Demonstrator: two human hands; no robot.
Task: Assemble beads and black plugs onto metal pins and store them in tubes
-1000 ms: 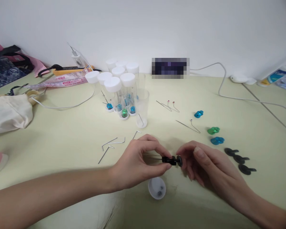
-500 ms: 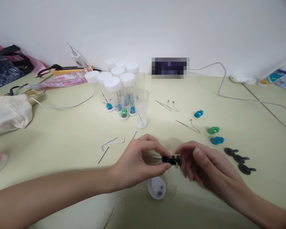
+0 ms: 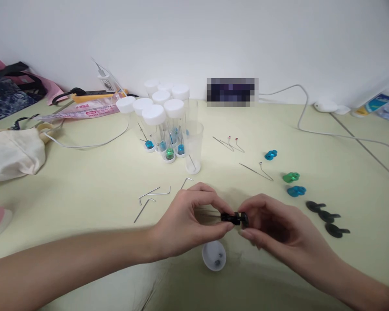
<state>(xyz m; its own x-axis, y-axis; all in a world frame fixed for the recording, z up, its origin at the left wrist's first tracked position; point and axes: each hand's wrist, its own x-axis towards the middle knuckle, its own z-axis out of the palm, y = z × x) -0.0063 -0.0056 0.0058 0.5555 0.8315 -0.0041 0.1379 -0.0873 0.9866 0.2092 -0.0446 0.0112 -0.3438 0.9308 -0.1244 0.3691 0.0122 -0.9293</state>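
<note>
Between the thumb and fingertips of my left hand (image 3: 197, 214) is a small black fitting (image 3: 230, 218) with a round disc at its right end. A thin wire runs leftward from it, through the hollow of that hand. My right hand (image 3: 285, 231) is at the disc end, its thumb below and its fingers above and behind, with a gap between them. Whether its fingertips touch the disc I cannot tell. Below the fitting, a white cap (image 3: 214, 259) holds a few tiny dark pieces.
Clear tubes with white lids (image 3: 153, 115) cluster behind, beside an uncapped tube (image 3: 193, 147). Hex keys (image 3: 154, 194) lie left. To the right are bent wires (image 3: 257, 172), blue parts (image 3: 296, 191), a green part (image 3: 291, 177) and black disc pieces (image 3: 335, 230). A cloth bag (image 3: 14, 153) sits far left.
My right thumb has swung down from above to below the disc end, and the fingers have come around it. My left hand keeps the black fitting in nearly the same spot.
</note>
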